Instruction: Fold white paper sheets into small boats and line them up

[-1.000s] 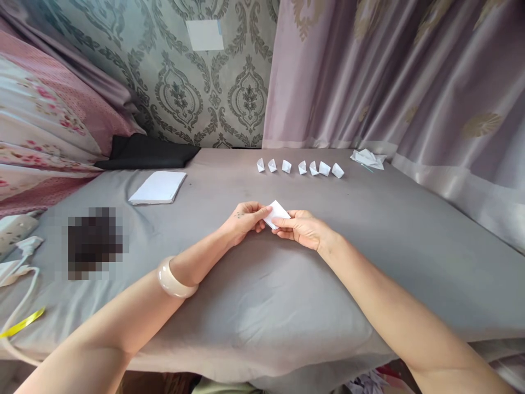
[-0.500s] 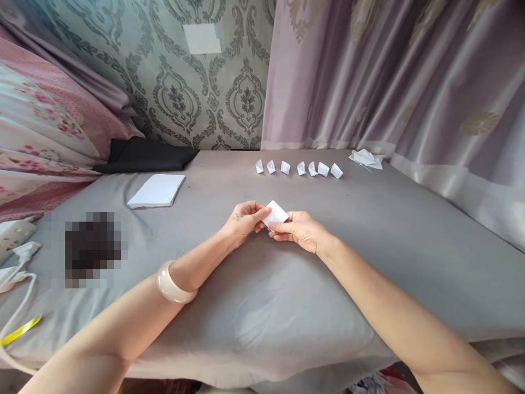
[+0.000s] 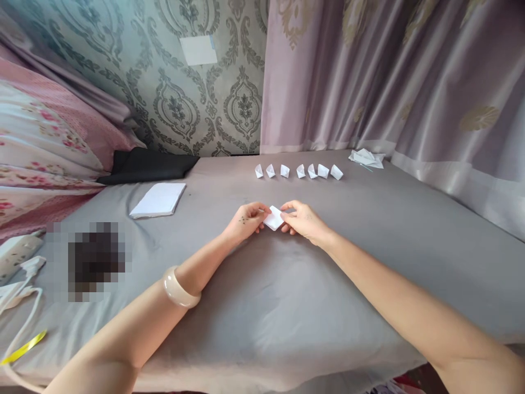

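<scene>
A small folded white paper square [image 3: 273,218], turned like a diamond, is held between my two hands above the grey cloth. My left hand [image 3: 248,221] pinches its left corner between thumb and fingers; a pale bangle [image 3: 177,290] circles that forearm. On the opposite side my right hand [image 3: 302,220] grips the right corner, its fingers partly behind the paper. Beyond the hands, several small folded paper pieces [image 3: 284,171] stand in a row on the cloth.
A stack of white paper [image 3: 159,200] lies to the left, in front of a black folded cloth [image 3: 150,164]. Paper scraps [image 3: 366,158] are at the back right. A power strip [image 3: 20,251], white cables and a yellow strip [image 3: 24,347] occupy the left edge, near a blurred-out dark patch.
My right hand has shifted its grip from the paper's lower front, thumb across it, to its right corner. My left hand keeps its pinch. The camera view has tilted slightly up.
</scene>
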A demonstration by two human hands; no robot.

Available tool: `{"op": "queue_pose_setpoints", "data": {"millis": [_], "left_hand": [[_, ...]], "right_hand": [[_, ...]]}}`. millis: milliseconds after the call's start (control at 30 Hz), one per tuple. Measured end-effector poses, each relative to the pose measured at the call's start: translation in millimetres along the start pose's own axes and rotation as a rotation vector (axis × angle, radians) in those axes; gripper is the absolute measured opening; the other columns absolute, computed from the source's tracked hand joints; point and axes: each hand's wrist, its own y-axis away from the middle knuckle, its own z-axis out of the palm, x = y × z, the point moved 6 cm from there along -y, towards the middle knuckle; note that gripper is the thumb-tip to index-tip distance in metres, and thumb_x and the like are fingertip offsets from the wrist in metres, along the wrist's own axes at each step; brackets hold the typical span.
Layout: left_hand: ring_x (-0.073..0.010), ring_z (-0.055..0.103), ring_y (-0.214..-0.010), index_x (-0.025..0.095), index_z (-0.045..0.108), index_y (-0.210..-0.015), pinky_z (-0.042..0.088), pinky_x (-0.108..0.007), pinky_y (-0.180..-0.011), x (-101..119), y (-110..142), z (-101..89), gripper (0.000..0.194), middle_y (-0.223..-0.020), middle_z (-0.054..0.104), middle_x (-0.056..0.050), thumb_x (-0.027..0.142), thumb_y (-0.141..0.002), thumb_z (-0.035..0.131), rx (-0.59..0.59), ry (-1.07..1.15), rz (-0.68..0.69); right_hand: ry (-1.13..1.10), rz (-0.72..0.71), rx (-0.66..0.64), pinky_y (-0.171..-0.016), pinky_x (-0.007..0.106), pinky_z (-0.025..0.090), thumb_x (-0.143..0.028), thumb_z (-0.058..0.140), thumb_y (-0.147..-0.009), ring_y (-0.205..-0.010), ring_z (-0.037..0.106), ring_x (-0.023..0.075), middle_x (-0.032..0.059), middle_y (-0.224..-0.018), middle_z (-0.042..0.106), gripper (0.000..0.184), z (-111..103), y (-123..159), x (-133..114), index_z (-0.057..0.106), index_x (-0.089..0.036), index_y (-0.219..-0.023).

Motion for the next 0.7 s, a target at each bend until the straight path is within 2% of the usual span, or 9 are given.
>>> {"op": "queue_pose_setpoints", "data": {"millis": [67,133,200,333,400,500,600,700], "left_hand": [[-0.0092,0.051,-0.054,0.016,0.065,-0.089,0.038,-0.018,-0.048,1,-8,-1.9,0.018,-0.066,0.058,0.000,0.028,-0.081,0.054,0.000,-0.126,0.004],[-0.0102,0.051,-0.056,0.016,0.066,-0.088,0.038,-0.019,-0.051,5,-15,-4.0,0.020,-0.066,0.059,0.000,0.027,-0.082,0.051,0.001,-0.257,0.026],[-0.0113,0.051,-0.057,0.017,0.068,-0.087,0.040,-0.021,-0.056,9,-20,-5.7,0.021,-0.066,0.060,0.000,0.026,-0.082,0.050,0.003,-0.417,0.083],[-0.0144,0.055,-0.069,0.021,0.071,-0.092,0.043,-0.024,-0.069,12,-18,-5.2,0.025,-0.081,0.063,-0.004,0.023,-0.085,0.047,-0.021,-0.655,0.230],[-0.0139,0.055,-0.071,0.020,0.070,-0.096,0.044,-0.025,-0.071,8,-14,-4.7,0.028,-0.092,0.061,-0.007,0.022,-0.086,0.045,-0.033,-0.690,0.270],[-0.0100,0.050,-0.061,0.018,0.068,-0.104,0.046,-0.026,-0.067,4,-9,-3.4,0.029,-0.104,0.055,-0.010,0.020,-0.084,0.047,-0.071,-0.684,0.304],[-0.0119,0.053,-0.067,0.018,0.066,-0.106,0.047,-0.026,-0.067,6,-5,-0.7,0.027,-0.105,0.056,-0.010,0.023,-0.083,0.053,-0.128,-0.670,0.326],[-0.0153,0.057,-0.076,0.020,0.062,-0.110,0.047,-0.027,-0.071,9,-4,-1.6,0.028,-0.102,0.059,-0.009,0.027,-0.083,0.057,-0.105,-0.668,0.315]], "right_hand": [[0.235,-0.113,0.042,-0.046,0.020,0.040,-0.022,0.054,-0.084,-0.053,0.058,0.0111,-0.0012,-0.065,0.066,0.017,-4,-8,-7,0.058,-0.021,-0.100],[0.406,-0.205,0.072,-0.051,0.022,0.039,-0.024,0.054,-0.082,-0.054,0.056,0.0115,-0.0010,-0.066,0.067,0.011,-6,-14,-11,0.060,-0.021,-0.090],[0.463,-0.246,0.091,-0.057,0.023,0.039,-0.023,0.055,-0.081,-0.061,0.057,0.0130,0.0004,-0.071,0.067,0.007,-6,-18,-12,0.062,-0.021,-0.084],[0.576,-0.307,0.096,-0.062,0.025,0.037,-0.022,0.050,-0.085,-0.069,0.057,0.0151,0.0023,-0.079,0.066,0.013,-1,-18,-7,0.063,-0.023,-0.087],[0.692,-0.367,0.106,-0.062,0.025,0.036,-0.023,0.047,-0.088,-0.069,0.056,0.0149,0.0036,-0.083,0.064,0.016,2,-16,-5,0.063,-0.022,-0.089],[0.779,-0.449,0.127,-0.063,0.026,0.037,-0.024,0.046,-0.089,-0.069,0.055,0.0136,0.0058,-0.094,0.060,0.019,4,-12,-3,0.065,-0.021,-0.090],[0.744,-0.531,0.095,-0.065,0.025,0.039,-0.021,0.044,-0.090,-0.075,0.057,0.0135,0.0058,-0.101,0.060,0.021,4,-8,-3,0.066,-0.020,-0.092],[0.697,-0.575,0.062,-0.070,0.025,0.041,-0.015,0.044,-0.088,-0.082,0.059,0.0143,0.0043,-0.101,0.063,0.024,2,-4,-4,0.064,-0.022,-0.100]]}}
